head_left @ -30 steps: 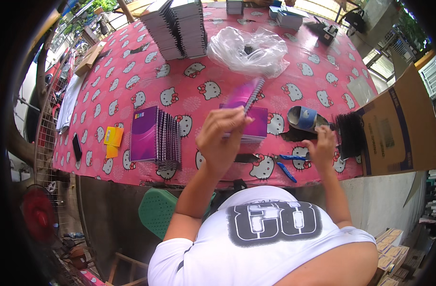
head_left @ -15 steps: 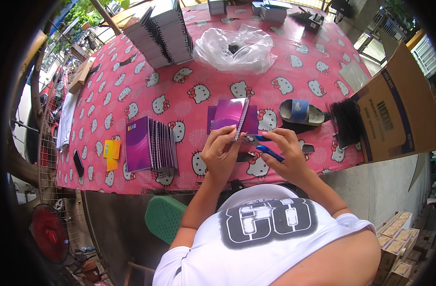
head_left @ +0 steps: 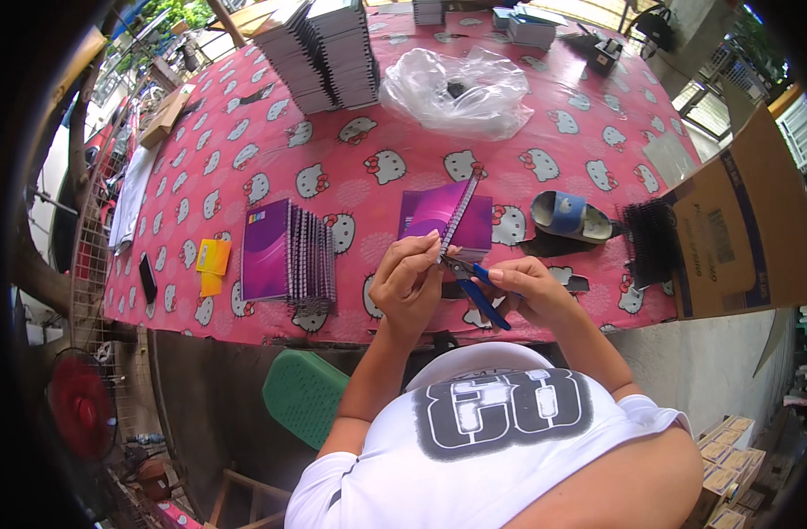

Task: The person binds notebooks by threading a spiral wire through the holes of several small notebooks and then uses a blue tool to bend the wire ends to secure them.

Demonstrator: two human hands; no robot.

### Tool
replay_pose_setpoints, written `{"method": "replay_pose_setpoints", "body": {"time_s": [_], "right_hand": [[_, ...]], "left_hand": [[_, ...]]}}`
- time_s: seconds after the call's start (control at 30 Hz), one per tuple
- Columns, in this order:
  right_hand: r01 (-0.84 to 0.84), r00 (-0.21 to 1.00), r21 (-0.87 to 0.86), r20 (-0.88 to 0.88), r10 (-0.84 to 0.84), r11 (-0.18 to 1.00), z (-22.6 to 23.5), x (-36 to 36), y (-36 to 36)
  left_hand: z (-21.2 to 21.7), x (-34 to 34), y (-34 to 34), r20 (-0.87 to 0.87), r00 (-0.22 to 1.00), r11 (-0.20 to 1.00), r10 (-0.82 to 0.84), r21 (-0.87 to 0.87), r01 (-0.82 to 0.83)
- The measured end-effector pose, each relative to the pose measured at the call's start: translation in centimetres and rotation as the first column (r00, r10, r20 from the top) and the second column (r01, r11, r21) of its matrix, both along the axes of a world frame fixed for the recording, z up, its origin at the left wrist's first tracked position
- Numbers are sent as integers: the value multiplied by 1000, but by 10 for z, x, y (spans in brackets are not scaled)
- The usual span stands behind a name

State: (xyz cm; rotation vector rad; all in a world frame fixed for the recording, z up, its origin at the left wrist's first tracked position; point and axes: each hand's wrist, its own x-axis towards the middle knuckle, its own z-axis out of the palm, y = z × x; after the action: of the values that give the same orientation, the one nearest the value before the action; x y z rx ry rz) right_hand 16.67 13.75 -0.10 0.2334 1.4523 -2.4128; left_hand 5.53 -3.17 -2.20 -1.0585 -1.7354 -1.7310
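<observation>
My left hand pinches the lower end of the coil binding on a purple spiral notebook, which is tilted up over another purple notebook lying on the table. In my right hand is a pair of pliers with blue handles. Their metal jaws are at the end of the coil, right beside my left fingertips. Whether the jaws grip the wire is too small to tell. To the left, a row of purple spiral notebooks leans together.
A blue slipper, black binding coils and a cardboard box are to the right. Left are a yellow packet and a phone. Farther back stand tall notebook stacks and a clear plastic bag.
The pliers have turned, their handles now pointing more toward me, and my right hand's fingers have curled in around them. My left hand keeps its pinch on the notebook. The view has shifted slightly.
</observation>
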Motion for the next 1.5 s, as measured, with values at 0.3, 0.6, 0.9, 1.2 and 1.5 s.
{"method": "replay_pose_setpoints", "body": {"time_s": [0.3, 0.6, 0.9, 1.2, 1.5], "right_hand": [[402, 915, 914, -400, 49, -47, -83, 69, 29], [533, 828, 841, -497, -261, 89, -57, -16, 42], [454, 869, 619, -147, -473, 641, -45, -55, 30], [626, 777, 611, -441, -448, 485, -27, -60, 15], [664, 706, 698, -703, -83, -267, -40, -66, 25]], "left_hand": [[26, -59, -152, 553, 607, 673, 571, 108, -731], [-20, -84, -172, 527, 709, 750, 469, 186, -635], [41, -57, -150, 340, 803, 788, 490, 222, -574], [12, -36, -8, 669, 738, 994, -90, 9, 113], [-15, -52, -7, 657, 743, 965, 131, -256, 56]]}}
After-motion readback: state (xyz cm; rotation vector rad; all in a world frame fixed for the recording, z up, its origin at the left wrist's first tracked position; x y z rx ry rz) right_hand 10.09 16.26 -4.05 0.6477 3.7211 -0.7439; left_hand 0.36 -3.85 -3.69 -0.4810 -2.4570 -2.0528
